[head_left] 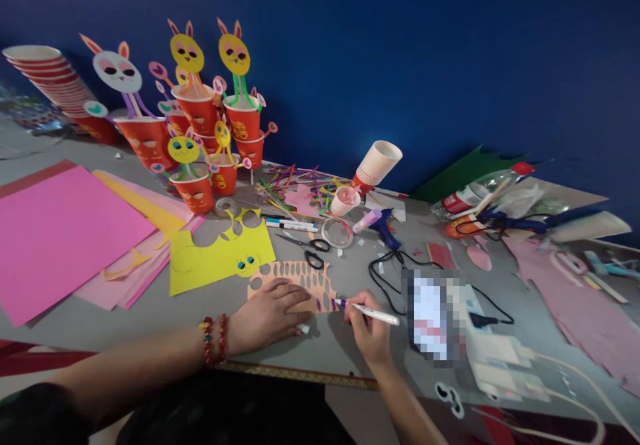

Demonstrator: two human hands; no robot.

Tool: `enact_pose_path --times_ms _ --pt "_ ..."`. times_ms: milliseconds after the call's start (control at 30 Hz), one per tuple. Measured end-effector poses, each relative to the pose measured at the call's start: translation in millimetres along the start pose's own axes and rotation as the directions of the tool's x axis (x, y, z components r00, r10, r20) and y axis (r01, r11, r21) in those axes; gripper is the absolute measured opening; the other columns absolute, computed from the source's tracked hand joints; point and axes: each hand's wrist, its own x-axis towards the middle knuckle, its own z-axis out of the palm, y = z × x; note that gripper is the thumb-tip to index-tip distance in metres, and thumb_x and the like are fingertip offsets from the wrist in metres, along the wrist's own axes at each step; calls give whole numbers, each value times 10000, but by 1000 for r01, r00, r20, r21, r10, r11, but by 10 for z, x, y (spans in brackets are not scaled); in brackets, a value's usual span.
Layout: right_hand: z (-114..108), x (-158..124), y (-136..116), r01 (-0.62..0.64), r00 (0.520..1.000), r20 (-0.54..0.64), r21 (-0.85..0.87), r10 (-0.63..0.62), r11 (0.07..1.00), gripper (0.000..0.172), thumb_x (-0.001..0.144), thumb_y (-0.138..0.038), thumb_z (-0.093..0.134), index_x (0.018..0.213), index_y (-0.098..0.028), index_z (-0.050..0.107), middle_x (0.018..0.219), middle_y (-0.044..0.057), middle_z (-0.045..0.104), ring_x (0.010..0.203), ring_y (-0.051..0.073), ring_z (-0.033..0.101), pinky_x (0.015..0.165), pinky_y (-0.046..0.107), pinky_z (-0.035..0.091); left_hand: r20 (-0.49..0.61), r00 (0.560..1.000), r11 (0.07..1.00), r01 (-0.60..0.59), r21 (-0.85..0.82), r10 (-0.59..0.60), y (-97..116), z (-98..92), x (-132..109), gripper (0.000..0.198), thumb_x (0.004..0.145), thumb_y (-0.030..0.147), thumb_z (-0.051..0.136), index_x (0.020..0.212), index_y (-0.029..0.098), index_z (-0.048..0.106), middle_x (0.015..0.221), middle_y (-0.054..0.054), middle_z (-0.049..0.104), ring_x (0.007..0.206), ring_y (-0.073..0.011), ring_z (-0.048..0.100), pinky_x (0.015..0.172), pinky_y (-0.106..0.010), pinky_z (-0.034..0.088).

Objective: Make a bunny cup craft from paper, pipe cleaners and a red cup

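Note:
My left hand (pixel 275 313) lies flat with its fingers spread over a peach-coloured paper sheet (pixel 280 273) full of cut-out holes. In my right hand (pixel 369 328) is a white marker (pixel 373 313) with a purple tip, which meets the sheet's right edge. Purple marks show on the paper beside the tip. Just beyond the sheet lie black-handled scissors (pixel 315 258). A yellow sheet (pixel 200 268) with round cut-outs and a small drawn face (pixel 247 265) is to the left of them.
Red paper cups with rabbit figures (pixel 195 188) stand at the back left, near pink sheets (pixel 65 231). Coloured strips (pixel 300 185), a tape roll (pixel 337 232) and a blue glue gun (pixel 386 230) lie behind my hands. A power strip (pixel 483 358) with cables is at right.

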Motion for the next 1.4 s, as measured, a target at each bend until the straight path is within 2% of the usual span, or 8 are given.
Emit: enact_pose_path --times_ms 200,400,633,867,1000,1200,1400 --pt "-11 -19 5 1 1000 -12 -1 -1 1000 189 886 -216 518 700 -247 513 582 -42 484 509 149 473 498 246 387 -1 1000 1000 1 -7 -1 0 -20 2 286 962 419 562 1208 293 633 1390 -48 598 1240 -251 539 1128 -440 288" --pt "0 -14 29 -3 1000 5 9 3 1000 169 898 -217 513 732 -240 532 612 -31 526 552 155 514 534 250 404 -4 1000 1000 -1 -3 1 3 -34 12 275 951 399 585 1200 291 635 1386 -52 598 1242 -252 538 1122 -441 303" --pt "-11 -25 28 -13 1000 -10 30 14 999 173 874 -212 534 703 -239 526 593 -42 490 520 146 468 511 249 377 1 1000 1000 6 -5 -6 2 -14 8 279 950 404 587 1204 298 637 1393 -46 596 1241 -253 543 1122 -446 301" --pt "0 -13 -3 -34 999 -26 87 36 996 165 858 -193 535 698 -234 542 603 -36 525 538 149 498 518 249 383 -8 1000 1000 7 -16 -7 8 -32 14 272 944 391 601 1194 293 642 1385 -52 600 1242 -253 541 1127 -445 302" --pt "1 -32 7 -55 998 -33 136 60 989 150 824 -184 570 682 -229 547 569 -50 502 500 137 461 486 244 350 3 1000 1000 7 -16 -7 15 -42 13 274 947 388 595 1198 287 636 1388 -57 599 1248 -259 540 1119 -454 311" --pt "-19 -50 41 -73 987 -119 247 105 966 140 808 -200 516 675 -240 501 485 -76 456 445 135 415 461 242 333 10 1000 1000 -6 -21 6 16 -39 1 276 954 403 579 1195 285 641 1403 -62 589 1272 -262 529 1139 -466 292" --pt "-82 -48 -65 -93 980 -143 301 141 949 116 836 -205 551 722 -224 543 493 -66 524 436 124 434 448 229 318 -19 1000 999 3 -53 -4 31 -141 6 267 944 364 600 1195 286 646 1390 -76 595 1280 -267 524 1133 -474 315"
